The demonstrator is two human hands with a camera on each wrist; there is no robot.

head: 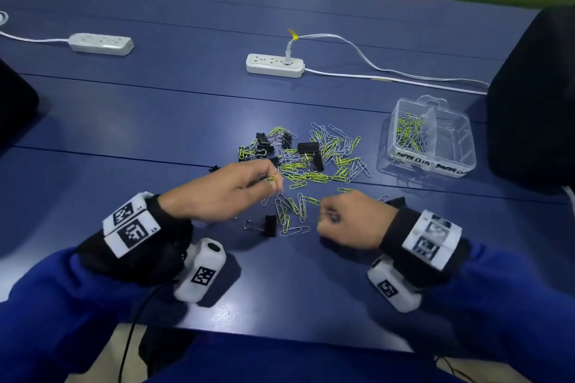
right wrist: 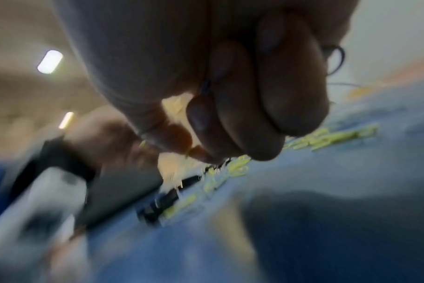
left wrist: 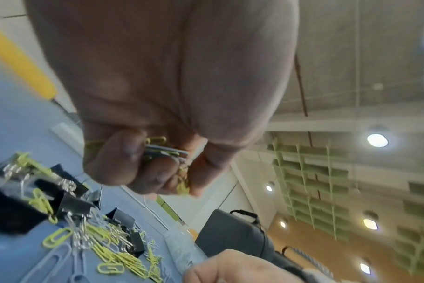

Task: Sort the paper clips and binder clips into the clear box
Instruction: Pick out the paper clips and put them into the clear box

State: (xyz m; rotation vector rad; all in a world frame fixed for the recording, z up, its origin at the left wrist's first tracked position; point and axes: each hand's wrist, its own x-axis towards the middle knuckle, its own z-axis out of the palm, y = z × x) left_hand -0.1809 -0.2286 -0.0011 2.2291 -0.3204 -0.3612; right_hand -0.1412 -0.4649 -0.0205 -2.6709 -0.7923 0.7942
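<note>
My left hand point(head: 224, 193) is curled tight round a small bunch of paper clips point(left wrist: 165, 151), yellow and silver ones pinched between thumb and fingers point(left wrist: 114, 159), hovering just above the near edge of the pile point(head: 305, 162). My right hand point(head: 351, 221) is curled too, low over the table point(head: 155, 121); the wrist view is blurred, something thin seems nipped at the fingertips point(right wrist: 199, 116), but I can't say for sure what. Out past the fingers, loose clips lie scattered near me, one binder clip point(head: 267, 225) between my hands, more black binder clips mixed into the heap beyond. The clear box point(head: 432, 140) sits well to the right, its left compartment already holding paper clips, the right one looking bare. So I reckon this is a gathering step, with a long way to go yet. To do it well: keep the bunch squeezed flat so nothing slips, pick only paper clips, shake off any that hook onto a binder clip's wire handle, then carry across and drop squarely over the left compartment, not over the divider.
</note>
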